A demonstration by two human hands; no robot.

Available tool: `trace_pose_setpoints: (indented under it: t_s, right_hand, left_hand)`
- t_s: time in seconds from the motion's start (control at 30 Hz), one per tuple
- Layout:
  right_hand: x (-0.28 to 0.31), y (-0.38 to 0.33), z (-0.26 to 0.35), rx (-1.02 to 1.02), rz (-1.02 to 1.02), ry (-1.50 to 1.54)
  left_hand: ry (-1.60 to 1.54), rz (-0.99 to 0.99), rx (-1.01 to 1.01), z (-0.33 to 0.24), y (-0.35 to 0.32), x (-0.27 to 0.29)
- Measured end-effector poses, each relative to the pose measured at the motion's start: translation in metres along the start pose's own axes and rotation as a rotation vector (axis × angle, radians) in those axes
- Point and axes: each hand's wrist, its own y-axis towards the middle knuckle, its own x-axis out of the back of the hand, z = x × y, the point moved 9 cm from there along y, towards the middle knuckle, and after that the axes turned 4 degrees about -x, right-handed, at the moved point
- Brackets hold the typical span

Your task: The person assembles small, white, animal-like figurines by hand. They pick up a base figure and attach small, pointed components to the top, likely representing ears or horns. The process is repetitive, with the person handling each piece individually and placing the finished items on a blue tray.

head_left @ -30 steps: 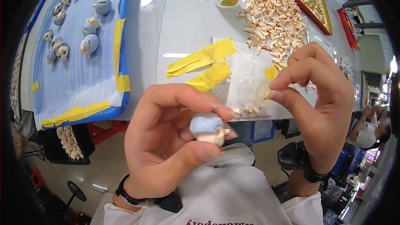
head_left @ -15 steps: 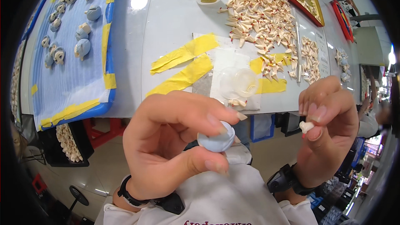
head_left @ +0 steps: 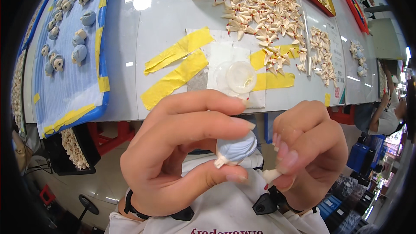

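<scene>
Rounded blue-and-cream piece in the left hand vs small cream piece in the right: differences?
Colour: rounded piece mostly pale blue; small piece cream with a red tip.
Size: rounded piece is bigger than the small piece.
Shape: rounded piece ball-like; small piece slender.
Shared: both show cream and are pinched, one in the left hand, one in the right hand.

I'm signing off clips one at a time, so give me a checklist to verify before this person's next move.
1. Left hand holds the blue-and-cream piece: ok, between thumb and fingers.
2. Right hand holds the red-tipped cream piece: ok, pinched at the fingertips.
3. The two held pieces are apart: ok, a gap shows.
4. Blue-and-cream piece fully visible: not ok, the left hand covers part of it.
5. Round translucent dish contains liquid: cannot tell.
</scene>
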Motion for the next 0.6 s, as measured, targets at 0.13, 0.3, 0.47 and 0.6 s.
trace_pose_setpoints:
  t_s: [0.13, 0.3, 0.47, 0.6]
  right_hand:
    - [-0.008, 0.004, -0.005, -0.089, 0.024, 0.11]
    - [-0.012, 0.004, 0.007, 0.123, 0.067, -0.075]
    - [-0.018, 0.007, 0.015, 0.248, 0.085, -0.224]
    - [-0.021, 0.01, 0.015, 0.257, 0.096, -0.239]
  left_hand:
    - [-0.039, -0.031, -0.026, -0.001, -0.003, -0.002]
    - [0.121, 0.11, -0.075, -0.009, -0.003, -0.006]
    - [0.346, 0.08, -0.185, -0.02, -0.005, -0.008]
    - [0.462, 0.003, -0.183, -0.025, -0.005, -0.005]
